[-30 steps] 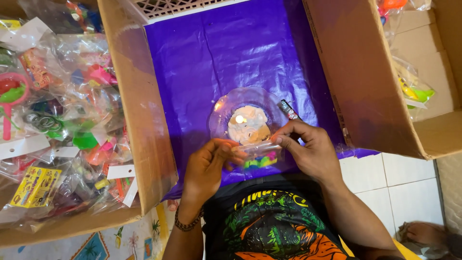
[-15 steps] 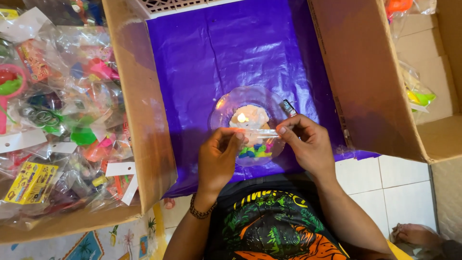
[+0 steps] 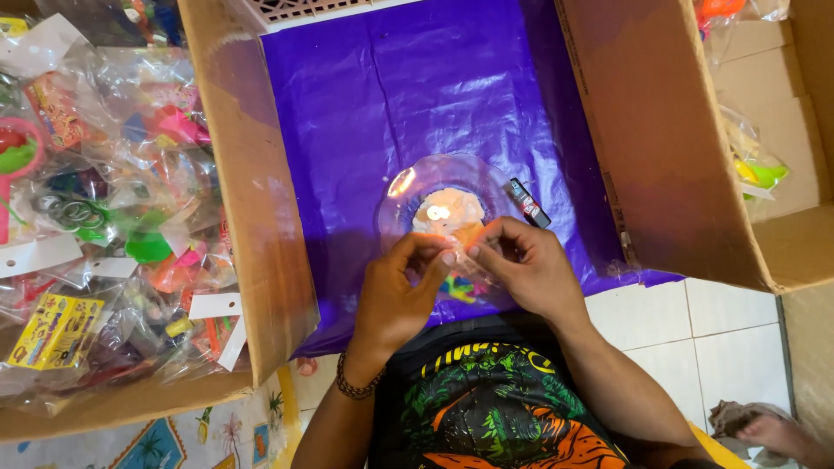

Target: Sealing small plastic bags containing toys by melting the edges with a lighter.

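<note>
My left hand (image 3: 395, 300) and right hand (image 3: 526, 269) meet over the purple sheet (image 3: 391, 104), fingertips nearly touching at the centre of the view. The fingers (image 3: 434, 252) of both are pressed together, pinching the top edge of a small clear plastic packet (image 3: 460, 282) with bright bits of colour inside — it hangs from the pinch at 6 o'clock of a lit candle (image 3: 443, 211). The candle is a pale, lumpy stub with a small flame, sitting on a clear glass dish (image 3: 408, 187) just at 12 o'clock of my fingertips. A small dark lighter (image 3: 527, 202) lies on the sheet at 2 o'clock of the dish, just beside its rim.

Cardboard flaps (image 3: 252, 200) stand on both sides of the sheet. At 9 o'clock, beyond the left flap, a heap of bagged colourful toys (image 3: 104, 200) fills a box; at 3 o'clock, another cardboard box (image 3: 782, 156) holds a few more packets. White floor tiles (image 3: 695, 339) show at 4 o'clock — a beaded bracelet (image 3: 356, 386) circles my left wrist.
</note>
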